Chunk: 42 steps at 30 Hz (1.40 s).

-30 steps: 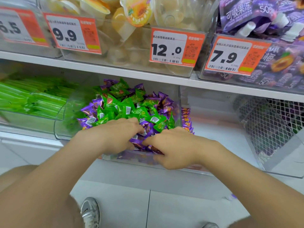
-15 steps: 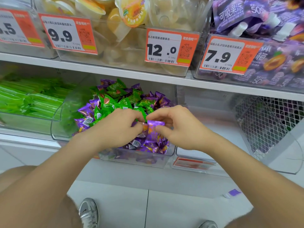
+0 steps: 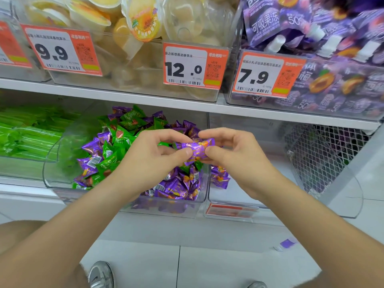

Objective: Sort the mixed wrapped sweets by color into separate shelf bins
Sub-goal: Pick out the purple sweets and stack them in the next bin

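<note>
One purple sweet (image 3: 197, 148) is up off the heap, pinched at both ends. The left grip (image 3: 151, 161) nips its left end between thumb and curled fingers. The right grip (image 3: 234, 154) nips the right end between thumb and forefinger. Both palms turn inward and both forearms reach up from the bottom corners, so the two grips nearly meet knuckle to knuckle.

Directly under and behind the left grip sits one clear mixed bin (image 3: 58, 163), heaped with green and purple wrapped sweets (image 3: 116, 146), too many to count. Under the right grip is a second clear bin (image 3: 228, 201). A small cluster of purple sweets (image 3: 219, 177) lies at its left wall; the wrist hides how many more there are.

Further left of the left grip lie green stick packs (image 3: 27, 138). Right of the right grip stands one wire mesh basket (image 3: 324, 154).

The upper shelf edge (image 3: 145, 98) runs close above both grips, carrying three readable price tags: 9.9 (image 3: 54, 51), 12.0 (image 3: 185, 69) and 7.9 (image 3: 255, 77). There is open room between that edge and the heap, and more over the second bin to the right of the right grip. Below the forearms are the floor (image 3: 207, 262), two shoes (image 3: 100, 274) and one purple scrap (image 3: 287, 243).
</note>
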Each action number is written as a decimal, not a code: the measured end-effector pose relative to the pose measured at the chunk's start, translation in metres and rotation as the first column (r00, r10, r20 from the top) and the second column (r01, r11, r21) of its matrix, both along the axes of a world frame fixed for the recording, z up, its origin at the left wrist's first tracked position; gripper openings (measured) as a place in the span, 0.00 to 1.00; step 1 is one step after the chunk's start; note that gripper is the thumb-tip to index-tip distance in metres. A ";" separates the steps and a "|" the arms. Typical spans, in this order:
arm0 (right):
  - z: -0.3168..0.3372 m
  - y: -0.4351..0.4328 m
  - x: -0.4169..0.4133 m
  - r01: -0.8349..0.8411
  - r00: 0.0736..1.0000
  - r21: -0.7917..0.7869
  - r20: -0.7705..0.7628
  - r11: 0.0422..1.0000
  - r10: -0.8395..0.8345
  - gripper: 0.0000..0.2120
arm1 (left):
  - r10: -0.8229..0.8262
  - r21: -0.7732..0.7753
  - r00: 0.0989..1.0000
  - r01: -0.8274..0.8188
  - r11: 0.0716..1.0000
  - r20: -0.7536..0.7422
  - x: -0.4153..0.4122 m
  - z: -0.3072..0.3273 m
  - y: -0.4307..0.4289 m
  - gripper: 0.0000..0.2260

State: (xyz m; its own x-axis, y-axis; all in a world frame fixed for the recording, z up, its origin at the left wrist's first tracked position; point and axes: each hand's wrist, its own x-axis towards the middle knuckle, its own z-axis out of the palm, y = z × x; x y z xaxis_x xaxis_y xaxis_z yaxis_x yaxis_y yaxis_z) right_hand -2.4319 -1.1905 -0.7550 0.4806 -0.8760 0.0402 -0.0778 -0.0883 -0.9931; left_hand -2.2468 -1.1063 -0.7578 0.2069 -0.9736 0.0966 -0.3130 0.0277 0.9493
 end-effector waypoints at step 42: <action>-0.066 -0.058 -0.047 -0.452 0.447 -0.517 -0.837 0.727 -0.317 0.14 | 0.125 0.148 0.837 -0.054 0.988 -0.533 -0.023 -0.009 -0.017 0.06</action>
State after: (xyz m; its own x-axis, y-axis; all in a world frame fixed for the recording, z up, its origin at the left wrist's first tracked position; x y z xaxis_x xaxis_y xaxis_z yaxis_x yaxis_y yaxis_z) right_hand -2.4786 -1.2484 -0.8210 0.6421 -0.7645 0.0581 -0.7613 -0.6447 -0.0691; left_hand -2.2693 -1.1233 -0.7673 0.2782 -0.9447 -0.1736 0.2540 -0.1020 0.9618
